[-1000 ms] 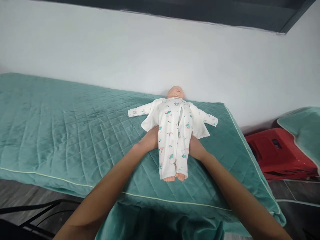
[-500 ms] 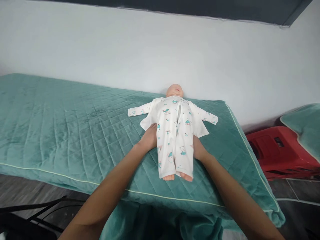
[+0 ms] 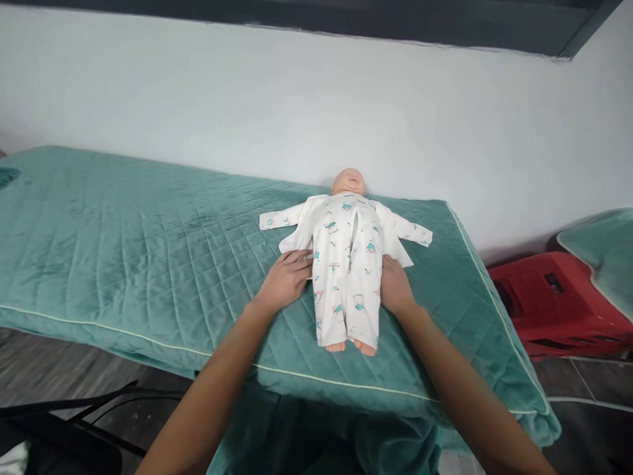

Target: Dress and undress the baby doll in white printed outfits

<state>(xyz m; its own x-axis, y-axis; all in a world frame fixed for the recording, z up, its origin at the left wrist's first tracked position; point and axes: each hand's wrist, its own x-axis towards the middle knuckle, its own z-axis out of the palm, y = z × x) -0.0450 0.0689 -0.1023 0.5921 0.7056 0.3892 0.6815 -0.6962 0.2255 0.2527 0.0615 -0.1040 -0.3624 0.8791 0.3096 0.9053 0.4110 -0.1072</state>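
A baby doll lies on its back with its head toward the wall. White printed trousers cover its front from chest to ankles, and its toes show below the cuffs. Beneath it a white printed baby top is spread out, sleeves reaching to both sides. My left hand rests palm down at the left edge of the trousers, its fingers stretched toward the cloth and the tips partly hidden. On the opposite side my right hand lies against the trousers, fingers extended upward and partly hidden by the cloth.
The doll lies on a green quilted bed cover with pale piping, against a white wall. Right of the bed stand a red plastic chair or crate and a green cushion. Black bars are at lower left.
My left hand has drawn out from under the trousers' side, showing more of its fingers. More of my right hand shows too. The trousers lie slightly flatter, and the view has shifted a little.
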